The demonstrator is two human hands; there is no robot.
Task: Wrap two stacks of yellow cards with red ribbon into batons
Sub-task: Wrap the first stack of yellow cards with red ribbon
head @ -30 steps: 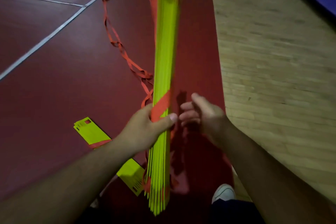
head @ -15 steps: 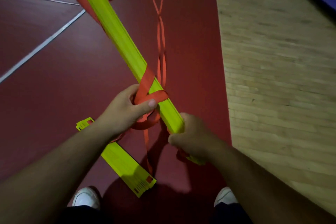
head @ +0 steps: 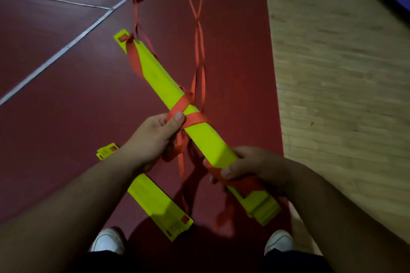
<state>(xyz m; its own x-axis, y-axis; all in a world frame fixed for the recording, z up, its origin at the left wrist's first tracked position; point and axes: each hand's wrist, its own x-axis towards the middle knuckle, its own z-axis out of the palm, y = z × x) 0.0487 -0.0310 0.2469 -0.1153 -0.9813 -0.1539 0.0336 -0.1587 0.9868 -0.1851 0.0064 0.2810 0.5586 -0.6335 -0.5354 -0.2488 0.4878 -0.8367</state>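
The left grip point(head: 153, 139) curls round the tilted stack of yellow cards point(head: 159, 77) at its middle, thumb pinning the red ribbon point(head: 193, 118) crossed there. The right grip point(head: 255, 168) clasps the ribbon-wrapped near end (a second stack point(head: 155, 201) lies on the floor point(head: 66, 117) below)

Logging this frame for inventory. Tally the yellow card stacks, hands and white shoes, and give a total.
Yellow card stacks: 2, held stack, floor stack
Hands: 2, left hand, right hand
White shoes: 2, left shoe, right shoe
Total: 6

Dark red floor point(head: 66, 122) with white line point(head: 66, 46), wooden flooring point(head: 343, 95), white shoes point(head: 108, 242)
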